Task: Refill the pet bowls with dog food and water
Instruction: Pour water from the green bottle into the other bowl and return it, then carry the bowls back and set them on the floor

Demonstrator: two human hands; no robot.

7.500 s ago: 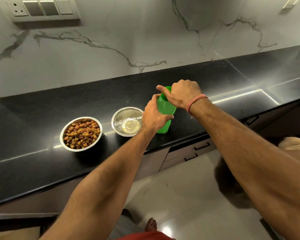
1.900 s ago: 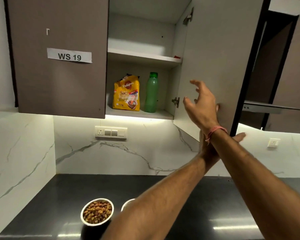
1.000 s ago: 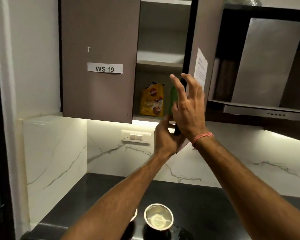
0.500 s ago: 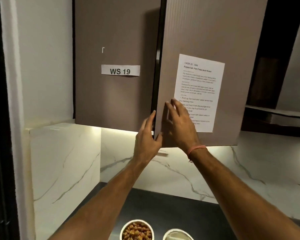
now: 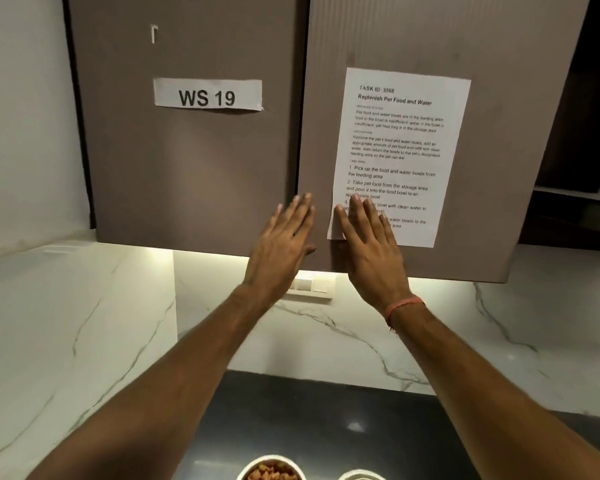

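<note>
Both hands are raised in front of the brown wall cupboard. My left hand is flat with fingers spread, over the seam between the two doors. My right hand is flat too, held against the lower part of the right door, which is closed; its fingers cover the bottom corner of a printed task sheet. Neither hand holds anything. At the bottom edge, a steel bowl of brown dog food and the rim of a second steel bowl stand on the black counter. The food bag and green bottle are hidden behind the doors.
The left door bears a "WS 19" label. A lit white marble backsplash with a switch plate runs under the cupboard. The black counter lies below. A dark hood recess is on the right.
The cupboard door has swung fully closed, hiding the food bag and green bottle. My left hand has let go of the door edge and both hands are now flat and spread.
</note>
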